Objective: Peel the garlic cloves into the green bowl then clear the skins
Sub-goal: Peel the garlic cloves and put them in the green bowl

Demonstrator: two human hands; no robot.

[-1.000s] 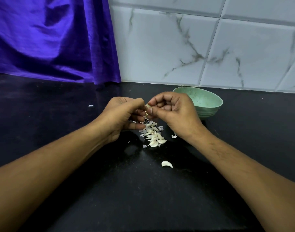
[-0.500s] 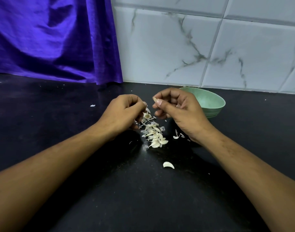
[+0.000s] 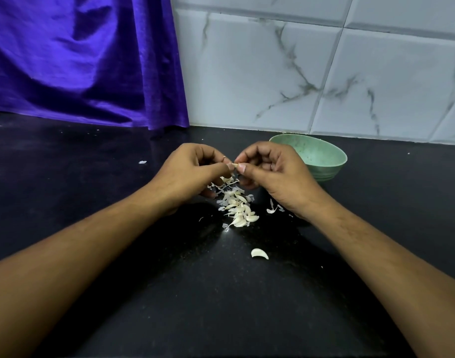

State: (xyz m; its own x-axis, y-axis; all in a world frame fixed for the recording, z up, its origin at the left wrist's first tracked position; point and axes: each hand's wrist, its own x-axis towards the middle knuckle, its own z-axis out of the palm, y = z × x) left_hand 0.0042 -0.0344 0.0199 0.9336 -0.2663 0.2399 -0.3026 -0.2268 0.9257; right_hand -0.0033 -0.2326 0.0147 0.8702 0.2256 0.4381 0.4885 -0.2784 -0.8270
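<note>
Centrally, left hand (image 3: 193,174), right hand (image 3: 278,174) pinch-tight on one clove (image 3: 235,165); bowl (image 3: 322,156) behind, skins (image 3: 227,180) beneath.

Bowl (image 3: 322,161) stands behind and right of garlic pile (image 3: 238,206).

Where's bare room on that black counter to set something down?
Bare: counter left of the left hand, up to the purple curtain; also right of the green bowl. Crowded: garlic pile between that hand and the right hand.

Black speckled stone countertop (image 3: 92,177), wall of large white marble-veined tiles (image 3: 273,73) behind, grey grout lines, purple satin curtain (image 3: 79,60) hanging at left to counter level, dim even light
</note>
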